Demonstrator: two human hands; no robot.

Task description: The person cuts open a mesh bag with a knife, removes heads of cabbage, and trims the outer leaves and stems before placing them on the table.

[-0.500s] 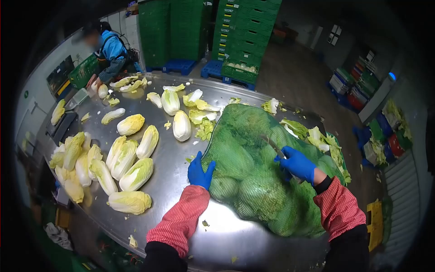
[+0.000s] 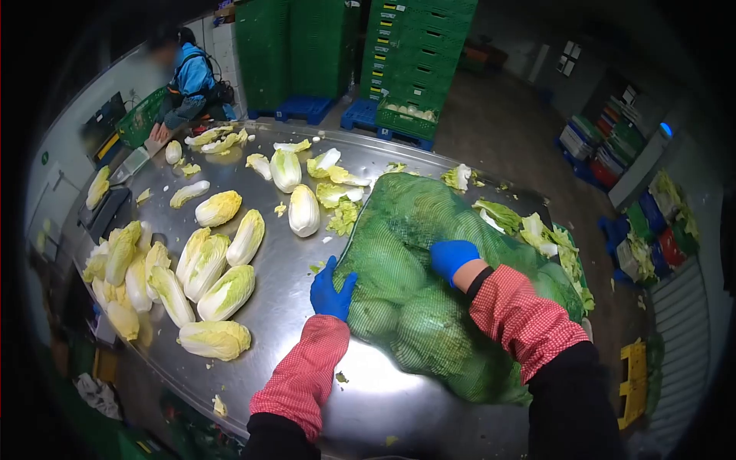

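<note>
while cabbages (image 2: 222, 295) crowd nearby, hands seemingly grip sack (image 2: 429, 291).

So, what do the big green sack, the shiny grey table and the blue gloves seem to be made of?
The big green sack looks like woven plastic mesh: round cabbages show through its netting. The shiny grey table seems to be stainless steel, with bright glare on its smooth surface. The blue gloves, on the left hand and the right hand, look like matte rubber or nitrile; which one is unclear.
</note>
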